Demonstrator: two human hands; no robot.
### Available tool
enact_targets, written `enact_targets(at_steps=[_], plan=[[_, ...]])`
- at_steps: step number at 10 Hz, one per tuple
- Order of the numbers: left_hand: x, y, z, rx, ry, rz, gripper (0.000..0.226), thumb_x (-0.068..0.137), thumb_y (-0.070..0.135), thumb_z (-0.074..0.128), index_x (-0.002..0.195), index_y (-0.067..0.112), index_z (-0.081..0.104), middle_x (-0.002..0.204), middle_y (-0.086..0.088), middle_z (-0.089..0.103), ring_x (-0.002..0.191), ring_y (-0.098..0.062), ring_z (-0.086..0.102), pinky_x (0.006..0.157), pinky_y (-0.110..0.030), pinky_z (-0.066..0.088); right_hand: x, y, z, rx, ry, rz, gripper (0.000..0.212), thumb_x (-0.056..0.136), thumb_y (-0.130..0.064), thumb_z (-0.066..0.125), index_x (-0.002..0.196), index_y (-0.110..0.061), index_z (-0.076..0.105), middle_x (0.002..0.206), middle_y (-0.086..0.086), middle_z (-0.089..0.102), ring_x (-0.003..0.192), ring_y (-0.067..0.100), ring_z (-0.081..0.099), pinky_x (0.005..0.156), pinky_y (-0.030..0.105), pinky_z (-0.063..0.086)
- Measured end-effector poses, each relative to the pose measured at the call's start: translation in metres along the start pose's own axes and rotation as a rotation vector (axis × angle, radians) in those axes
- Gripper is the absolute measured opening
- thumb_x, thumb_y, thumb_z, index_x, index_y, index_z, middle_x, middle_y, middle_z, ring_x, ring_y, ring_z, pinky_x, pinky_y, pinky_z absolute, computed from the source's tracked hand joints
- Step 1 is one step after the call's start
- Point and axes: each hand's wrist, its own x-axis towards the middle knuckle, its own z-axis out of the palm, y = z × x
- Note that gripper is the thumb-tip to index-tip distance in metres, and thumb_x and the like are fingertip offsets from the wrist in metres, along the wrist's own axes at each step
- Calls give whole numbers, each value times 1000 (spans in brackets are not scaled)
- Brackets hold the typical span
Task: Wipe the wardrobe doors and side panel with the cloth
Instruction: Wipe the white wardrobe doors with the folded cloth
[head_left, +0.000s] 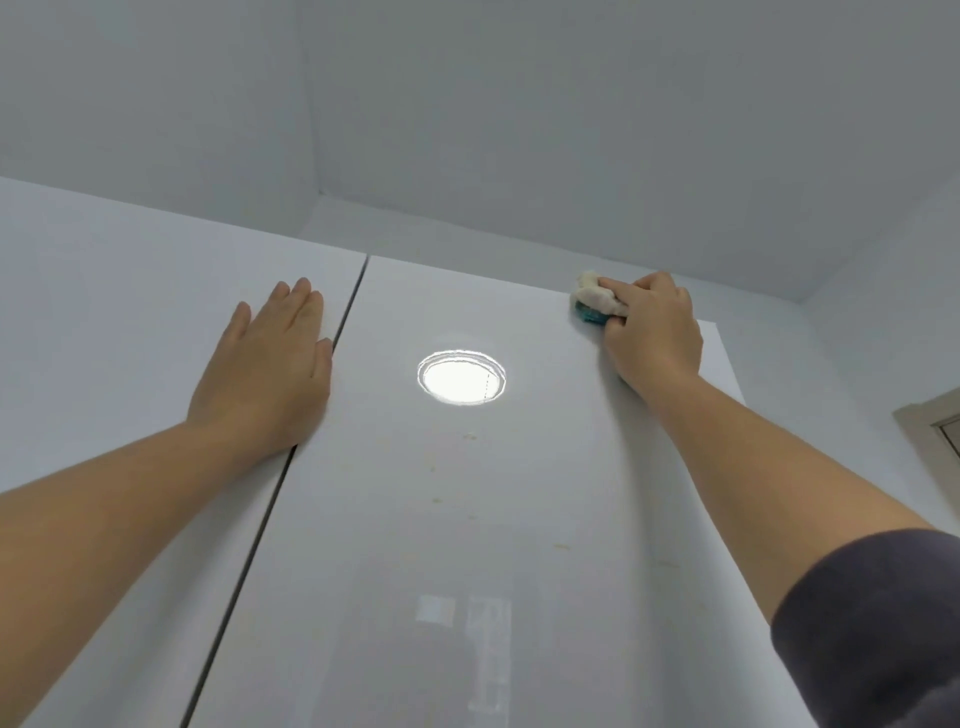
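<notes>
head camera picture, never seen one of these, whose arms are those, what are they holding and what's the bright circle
There is no machine here: the camera sits on a person's head and looks up a glossy white wardrobe, so both arms are the wearer's own. The left hand lies flat, fingers straight, on the left door beside the gap between doors. The right hand grips a bunched cloth, cream and teal, against the top of the right door. The bright circle is a light reflected in that door; small yellowish spots show below it.
</notes>
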Motion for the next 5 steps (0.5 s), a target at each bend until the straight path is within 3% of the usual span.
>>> enact_targets(at_steps=[3,5], plan=[[1,-1,1,7,-11,-5,54,102,23,20,154,9,12,163,0,4,149,-13,-1,121,-36,0,0,54,-20,-85,63,227,42,91,-8,45,123,-32,61,120,8,48,112,30,43,84,40,41],[1,1,1,-6,12,-1,54,101,22,21,153,9,15,163,-1,7,149,-14,3,121,-37,1,-10,53,-23,-144,81,452,37,86,-4,47,116,-21,59,125,12,42,115,32,40,88,39,38]])
